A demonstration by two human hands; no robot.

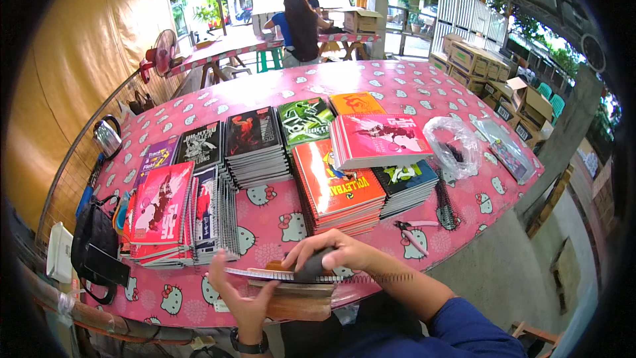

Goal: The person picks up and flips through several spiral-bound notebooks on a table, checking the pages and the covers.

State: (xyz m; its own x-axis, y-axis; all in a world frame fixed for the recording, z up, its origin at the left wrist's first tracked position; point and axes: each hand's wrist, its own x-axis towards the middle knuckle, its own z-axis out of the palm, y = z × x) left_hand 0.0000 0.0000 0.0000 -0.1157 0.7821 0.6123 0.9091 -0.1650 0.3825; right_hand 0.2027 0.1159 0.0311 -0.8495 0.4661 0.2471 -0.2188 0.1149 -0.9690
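Observation:
Low at the table's near edge, my left hand [242,295] holds the left end of a notebook [255,272] seen edge-on, thumb and fingers on either side. My right hand [334,252] curls over a dark grey rounded piece [313,266] pressed against the notebook's edge. A black wire coil [381,278] runs along that edge and sticks out to the right under my right forearm. Beneath the notebook is a brown wooden block [298,301]. The notebook's cover is mostly hidden by my hands.
Stacks of spiral notebooks, orange [341,189], black [253,142] and pink [162,205], fill the table's middle and left. Loose pink covers [384,138] lie on top. Pink-handled pliers [415,242], black coils [446,205] and a plastic bag [457,142] are right. People sit beyond.

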